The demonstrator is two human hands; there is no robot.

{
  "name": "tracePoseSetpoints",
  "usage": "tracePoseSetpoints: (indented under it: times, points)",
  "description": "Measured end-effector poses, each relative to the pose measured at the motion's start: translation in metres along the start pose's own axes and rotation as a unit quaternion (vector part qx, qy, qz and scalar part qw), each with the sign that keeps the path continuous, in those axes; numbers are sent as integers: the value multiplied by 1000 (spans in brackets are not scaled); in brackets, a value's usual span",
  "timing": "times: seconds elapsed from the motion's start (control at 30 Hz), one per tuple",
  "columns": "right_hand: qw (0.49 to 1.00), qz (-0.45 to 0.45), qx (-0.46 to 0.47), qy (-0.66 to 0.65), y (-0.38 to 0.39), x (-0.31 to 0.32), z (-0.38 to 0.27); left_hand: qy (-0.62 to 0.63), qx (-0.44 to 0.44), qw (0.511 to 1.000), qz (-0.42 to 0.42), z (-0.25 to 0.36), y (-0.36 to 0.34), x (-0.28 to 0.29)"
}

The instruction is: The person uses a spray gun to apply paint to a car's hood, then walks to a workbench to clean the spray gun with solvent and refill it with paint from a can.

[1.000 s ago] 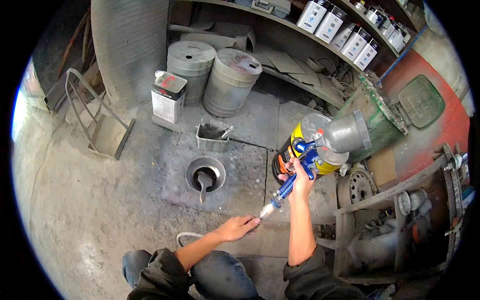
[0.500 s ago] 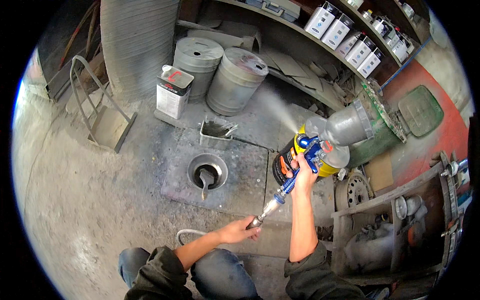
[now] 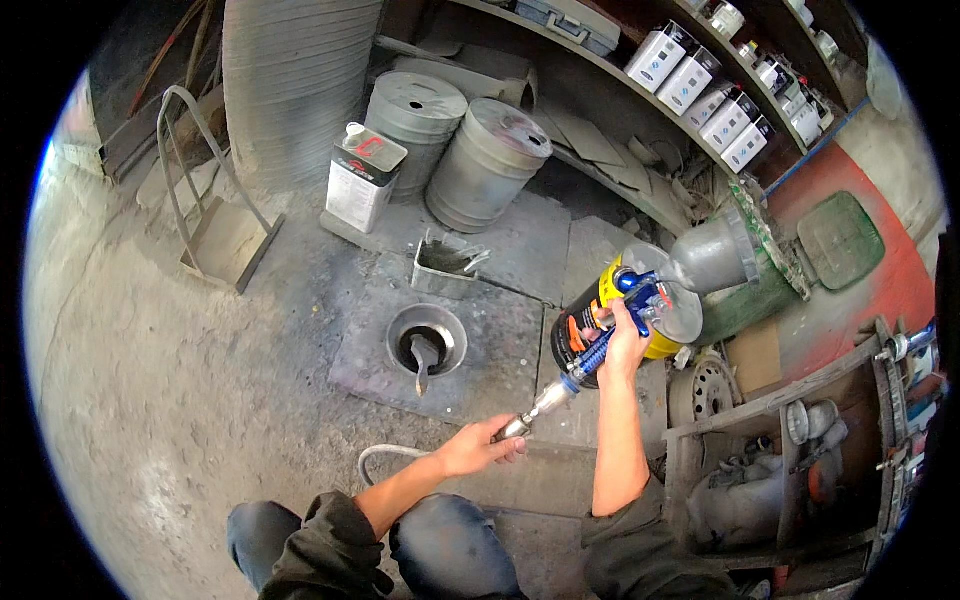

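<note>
My right hand (image 3: 625,350) is closed round the handle of a blue spray gun (image 3: 636,282), its large grey cup (image 3: 710,255) tilted to the right, over a black and yellow drum (image 3: 573,323). My left hand (image 3: 478,448) grips the metal air coupling (image 3: 515,426) below the handle; a grey hose (image 3: 395,450) loops nearby. Left of the gun, a steel bowl (image 3: 450,353) holds dark contents and a flat stirrer (image 3: 422,370). A square grey container (image 3: 440,278) with tools in it stands behind the bowl.
Two grey drums (image 3: 485,165) and a white can (image 3: 355,190) stand at back. Shelves (image 3: 600,55) hold cans. A metal stand (image 3: 215,250) is left, a green bin (image 3: 730,320) right, beside a wheel rim (image 3: 690,395) and wooden rack (image 3: 740,410).
The white mist seen half a second ago at the nozzle is no longer visible. The gun and both hands sit slightly further right in the picture, as the whole view has shifted.
</note>
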State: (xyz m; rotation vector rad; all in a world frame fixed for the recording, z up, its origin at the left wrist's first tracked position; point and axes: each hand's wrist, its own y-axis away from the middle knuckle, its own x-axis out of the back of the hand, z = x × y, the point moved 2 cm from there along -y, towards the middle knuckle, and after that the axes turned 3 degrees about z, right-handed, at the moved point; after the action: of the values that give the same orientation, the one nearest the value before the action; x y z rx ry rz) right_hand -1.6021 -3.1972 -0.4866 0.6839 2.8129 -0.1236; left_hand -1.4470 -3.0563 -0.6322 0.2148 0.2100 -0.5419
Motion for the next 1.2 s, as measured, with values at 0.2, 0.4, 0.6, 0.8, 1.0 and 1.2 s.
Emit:
tracePoseSetpoints:
  times: [0.2, 0.4, 0.6, 0.8, 1.0, 1.2]
  points:
    - [999, -3, 37, 38, -3, -10, -4, -85, -122, 983, 110, 0, 15, 15]
    - [932, -138, -195, -274, 3, -42, -1, -156, -201, 925, 281, 60, 73, 32]
    - [902, -215, -208, -311, 57, -115, 10, -139, -158, 852, 480, 90, 134, 54]
    - [914, -232, -190, -273, 88, -178, 14, -91, -173, 850, 489, 93, 184, 101]
    - [950, -250, -187, -22, 35, -178, 7, -196, -7, 777, 599, 25, 184, 183]
    - [957, -192, -105, 193, 47, -53, 99, -136, 184, 562, 795, -166, 274, 284]
